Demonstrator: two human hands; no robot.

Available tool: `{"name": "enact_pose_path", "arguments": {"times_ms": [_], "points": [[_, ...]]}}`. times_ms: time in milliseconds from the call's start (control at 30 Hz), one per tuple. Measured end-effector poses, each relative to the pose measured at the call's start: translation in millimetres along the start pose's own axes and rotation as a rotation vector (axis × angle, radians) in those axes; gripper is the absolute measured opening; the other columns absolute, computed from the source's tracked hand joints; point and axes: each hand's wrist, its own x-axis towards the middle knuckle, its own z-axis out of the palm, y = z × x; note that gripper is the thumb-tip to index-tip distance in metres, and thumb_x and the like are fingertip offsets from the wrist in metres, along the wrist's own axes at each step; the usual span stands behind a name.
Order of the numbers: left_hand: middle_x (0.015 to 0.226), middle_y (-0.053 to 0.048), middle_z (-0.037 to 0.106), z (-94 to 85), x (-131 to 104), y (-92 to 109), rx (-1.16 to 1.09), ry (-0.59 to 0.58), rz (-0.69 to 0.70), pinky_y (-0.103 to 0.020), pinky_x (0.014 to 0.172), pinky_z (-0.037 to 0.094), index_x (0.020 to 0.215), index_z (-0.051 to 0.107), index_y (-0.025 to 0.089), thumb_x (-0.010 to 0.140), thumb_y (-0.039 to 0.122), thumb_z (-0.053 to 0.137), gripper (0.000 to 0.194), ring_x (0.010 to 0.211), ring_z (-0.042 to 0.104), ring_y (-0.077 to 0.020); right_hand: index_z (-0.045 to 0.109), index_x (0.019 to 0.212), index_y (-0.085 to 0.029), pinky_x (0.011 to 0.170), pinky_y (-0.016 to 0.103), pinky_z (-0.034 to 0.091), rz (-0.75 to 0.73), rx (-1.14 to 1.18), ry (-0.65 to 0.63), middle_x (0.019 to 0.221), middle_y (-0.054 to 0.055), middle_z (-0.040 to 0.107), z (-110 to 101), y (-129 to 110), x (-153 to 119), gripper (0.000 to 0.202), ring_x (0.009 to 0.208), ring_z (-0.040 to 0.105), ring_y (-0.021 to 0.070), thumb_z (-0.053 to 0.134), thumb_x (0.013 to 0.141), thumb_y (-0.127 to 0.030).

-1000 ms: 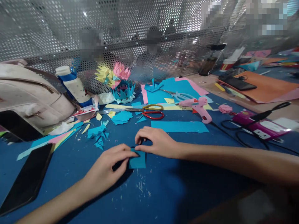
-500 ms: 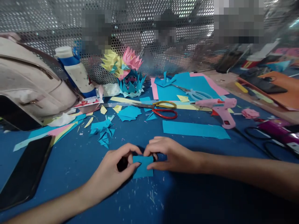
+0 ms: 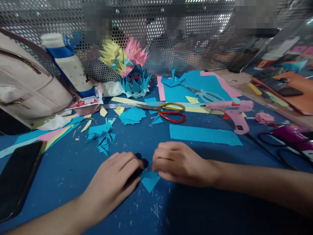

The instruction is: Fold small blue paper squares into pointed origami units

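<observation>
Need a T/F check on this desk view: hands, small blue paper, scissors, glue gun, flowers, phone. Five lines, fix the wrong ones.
1. The left hand and right hand are both at the small blue paper. True.
2. The right hand is gripping the scissors. False: the scissors lie beyond it, untouched.
3. The pink glue gun lies to the right of the scissors. True.
4. The yellow paper flower is right of the pink paper flower. False: the yellow paper flower is left of the pink paper flower.
5. A black phone lies left of the left hand. True.
</observation>
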Motion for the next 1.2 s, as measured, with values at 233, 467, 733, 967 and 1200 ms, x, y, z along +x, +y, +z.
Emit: {"name": "enact_pose_path", "arguments": {"times_ms": [233, 467, 733, 967, 1200], "points": [[0.097, -0.004, 0.062, -3.2, 1.4, -2.8, 0.077, 0.046, 0.12, -0.032, 0.069, 0.034, 0.102, 0.055, 0.019, 0.107, 0.02, 0.035, 0.02, 0.08, 0.051, -0.0191, 0.06, 0.109, -0.019, 0.085, 0.03, 0.043, -0.067, -0.028, 0.019, 0.095, 0.004, 0.067, 1.1, -0.8, -6.3, 0.025, 0.085, 0.058, 0.014, 0.042, 0.106, -0.036], [0.111, -0.007, 0.064, -3.0, -4.0, -6.2, -0.007, 0.0, 0.221, -0.033, 0.084, 0.04, 0.114, 0.059, 0.017, 0.106, 0.015, 0.035, 0.025, 0.099, 0.057, -0.0202, 0.063, 0.108, -0.019, 0.085, 0.029, 0.046, -0.143, 0.006, -0.002, 0.112, 0.002, 0.07, 2.6, 5.1, -6.1, 0.024, 0.098, 0.061, 0.0129, 0.047, 0.104, -0.037], [0.11, -0.007, 0.068, -5.2, -4.2, -8.5, 0.072, -0.033, 0.311, -0.034, 0.091, 0.043, 0.118, 0.06, 0.017, 0.106, 0.014, 0.033, 0.03, 0.103, 0.06, -0.0195, 0.065, 0.106, -0.015, 0.08, 0.029, 0.047, -0.209, -0.007, 0.013, 0.111, 0.003, 0.072, -0.4, 7.1, -3.5, 0.017, 0.101, 0.063, 0.0138, 0.056, 0.1, -0.029], [0.106, -0.009, 0.067, -5.2, -3.6, -9.3, -0.029, -0.015, 0.281, -0.033, 0.09, 0.043, 0.118, 0.059, 0.015, 0.106, 0.014, 0.034, 0.028, 0.099, 0.061, -0.0192, 0.063, 0.111, -0.015, 0.085, 0.029, 0.048, -0.212, 0.001, -0.032, 0.11, 0.005, 0.071, -3.4, 6.2, -2.3, 0.025, 0.1, 0.061, 0.0137, 0.042, 0.106, -0.026], [0.108, -0.009, 0.068, -6.0, -3.3, -7.3, -0.022, -0.021, 0.288, -0.035, 0.089, 0.046, 0.121, 0.059, 0.016, 0.104, 0.013, 0.04, 0.025, 0.101, 0.062, -0.0208, 0.061, 0.113, -0.016, 0.088, 0.03, 0.048, -0.192, 0.003, -0.015, 0.106, 0.006, 0.07, -2.4, 9.1, -4.2, 0.037, 0.099, 0.061, 0.0139, 0.025, 0.108, -0.019]]}}
